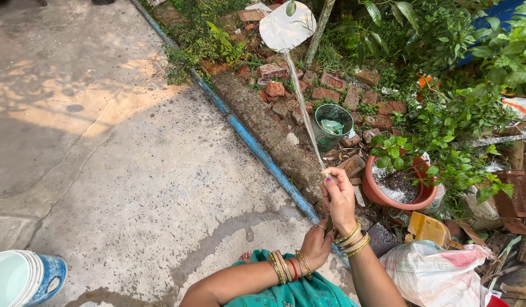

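My right hand point(338, 196) grips the end of a dark hose point(329, 223), the thumb pressed over its mouth. A thin jet of water point(301, 113) shoots away from it over the bricks and spreads into a white sheet point(286, 25) near the plants. My left hand point(315, 244) closes on the same hose just below the right hand. Both wrists carry gold and red bangles. Green cloth covers my lap at the bottom edge.
A blue pipe point(257, 148) runs along the edge of the concrete yard point(121, 170). Beyond it lie loose bricks point(274, 88), a green bucket point(333, 125), a terracotta pot point(396, 196), leafy plants and a white sack point(433, 273). A blue-and-white bucket point(21, 278) stands at bottom left.
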